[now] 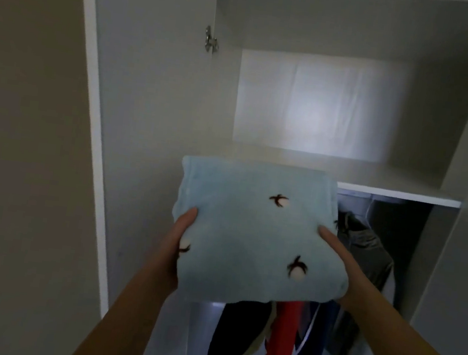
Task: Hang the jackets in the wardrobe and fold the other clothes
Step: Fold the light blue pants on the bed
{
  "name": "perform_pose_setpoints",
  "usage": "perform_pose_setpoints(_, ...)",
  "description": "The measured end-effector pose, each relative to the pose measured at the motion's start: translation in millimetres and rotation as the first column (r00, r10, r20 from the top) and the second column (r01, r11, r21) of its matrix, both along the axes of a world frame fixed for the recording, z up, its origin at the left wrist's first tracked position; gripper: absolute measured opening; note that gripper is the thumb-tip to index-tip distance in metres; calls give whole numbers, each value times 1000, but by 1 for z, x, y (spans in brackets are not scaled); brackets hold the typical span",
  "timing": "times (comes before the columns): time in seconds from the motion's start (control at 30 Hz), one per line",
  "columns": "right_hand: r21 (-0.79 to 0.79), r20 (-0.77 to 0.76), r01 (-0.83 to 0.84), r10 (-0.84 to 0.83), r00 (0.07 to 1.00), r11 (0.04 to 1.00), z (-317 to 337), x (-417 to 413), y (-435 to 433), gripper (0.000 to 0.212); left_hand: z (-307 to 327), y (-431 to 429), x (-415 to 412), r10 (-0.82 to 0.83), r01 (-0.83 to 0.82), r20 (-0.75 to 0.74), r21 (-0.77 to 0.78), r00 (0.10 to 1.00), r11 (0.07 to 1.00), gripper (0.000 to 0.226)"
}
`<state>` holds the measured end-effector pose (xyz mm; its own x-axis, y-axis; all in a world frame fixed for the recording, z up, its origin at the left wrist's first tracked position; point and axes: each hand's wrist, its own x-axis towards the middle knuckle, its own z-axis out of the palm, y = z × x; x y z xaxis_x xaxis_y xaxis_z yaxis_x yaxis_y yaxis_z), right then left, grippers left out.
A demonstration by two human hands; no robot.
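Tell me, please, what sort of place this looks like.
Probably a home bedroom, at an open wardrobe: clothes hang under its shelf, and the left hand and right hand hold a folded light-blue garment.

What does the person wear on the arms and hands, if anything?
The left hand and right hand wear no gloves. Both forearms are bare as far as the picture shows them: no sleeve, watch or bracelet is visible.
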<state>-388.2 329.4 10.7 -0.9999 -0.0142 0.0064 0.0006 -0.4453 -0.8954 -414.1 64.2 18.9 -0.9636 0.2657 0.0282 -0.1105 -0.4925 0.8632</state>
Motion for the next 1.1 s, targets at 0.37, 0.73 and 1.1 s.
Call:
perform_pose_setpoints(0.37, 10, -235, 29, -26, 972, 1000, 126, -147, 49, 41, 117, 66, -169, -40, 56, -242, 60, 969, 997, 46)
perform_pose_setpoints(0.73, 86, -219, 54, -34, 975, 995, 125, -389, 139, 76, 139, 139, -394, 8, -30, -125, -175, 992, 984, 41)
perform_pose_setpoints(1.1, 874, -486, 481, 70, 871, 69, 145, -394, 166, 68, 150, 153, -412, -114, -720, -730, -683, 673, 125, 75)
